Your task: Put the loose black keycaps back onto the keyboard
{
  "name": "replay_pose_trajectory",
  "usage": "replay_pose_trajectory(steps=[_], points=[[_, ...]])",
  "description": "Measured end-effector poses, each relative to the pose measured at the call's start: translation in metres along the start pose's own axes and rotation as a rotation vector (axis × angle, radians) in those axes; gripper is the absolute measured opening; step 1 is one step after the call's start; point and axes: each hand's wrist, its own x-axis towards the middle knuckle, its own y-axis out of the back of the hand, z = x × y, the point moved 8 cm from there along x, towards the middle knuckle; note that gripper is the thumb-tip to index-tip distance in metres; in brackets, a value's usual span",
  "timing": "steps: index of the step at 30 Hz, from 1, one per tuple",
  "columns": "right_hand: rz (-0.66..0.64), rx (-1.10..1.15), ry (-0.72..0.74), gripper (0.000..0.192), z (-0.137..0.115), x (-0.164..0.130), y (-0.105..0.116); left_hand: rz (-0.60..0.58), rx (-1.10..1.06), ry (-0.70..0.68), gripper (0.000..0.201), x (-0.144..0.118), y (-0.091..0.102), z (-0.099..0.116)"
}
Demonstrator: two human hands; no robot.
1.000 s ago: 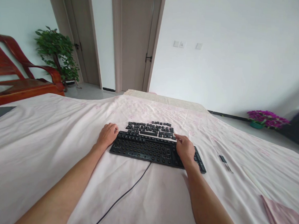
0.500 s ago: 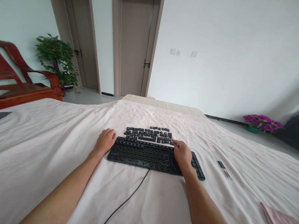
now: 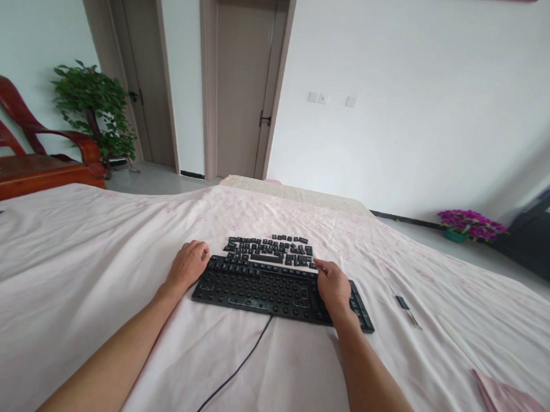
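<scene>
A black keyboard (image 3: 254,290) lies on the cloth, with many of its keys bare of caps. Loose black keycaps (image 3: 267,248) are laid out in rows just beyond its far edge, among them a long space bar (image 3: 266,258). My left hand (image 3: 188,266) rests on the cloth by the keyboard's far left corner, fingers curled; what they hold, if anything, is hidden. My right hand (image 3: 333,286) lies over the keyboard's right part, thumb and forefinger together at a keycap (image 3: 313,265) at the right end of the nearest row.
A black cable (image 3: 232,374) runs from the keyboard toward me. To the right lie a wire keycap puller (image 3: 404,304) with a dark handle and a pink cloth (image 3: 510,407). A pale floral sheet (image 3: 126,246) with folds covers the surface.
The view has shifted slightly, so everything sits a little further left and lower. Both hands keep nearly the same place beside the keyboard and keycaps.
</scene>
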Motion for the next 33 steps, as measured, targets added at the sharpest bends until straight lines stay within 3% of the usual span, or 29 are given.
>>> replay_pose_trajectory(steps=[12, 18, 21, 25, 33], points=[[-0.01, -0.026, 0.032, 0.038, -0.005, 0.003, 0.003, 0.009, 0.008, -0.014, 0.014, 0.001, -0.003, -0.001], [-0.037, -0.055, 0.197, 0.033, -0.039, 0.032, 0.008, 0.024, 0.005, -0.035, 0.015, 0.002, -0.003, 0.0], [-0.09, -0.108, 0.312, 0.027, -0.069, 0.057, -0.005, 0.017, -0.006, -0.042, 0.015, 0.002, -0.002, 0.001], [-0.17, -0.262, 0.437, 0.025, -0.104, 0.09, -0.041, 0.007, -0.027, -0.045, 0.015, 0.002, -0.002, 0.001], [-0.239, -0.407, 0.489, 0.021, -0.126, 0.128, -0.098, 0.0, -0.046, -0.029, 0.013, 0.003, -0.003, -0.001]])
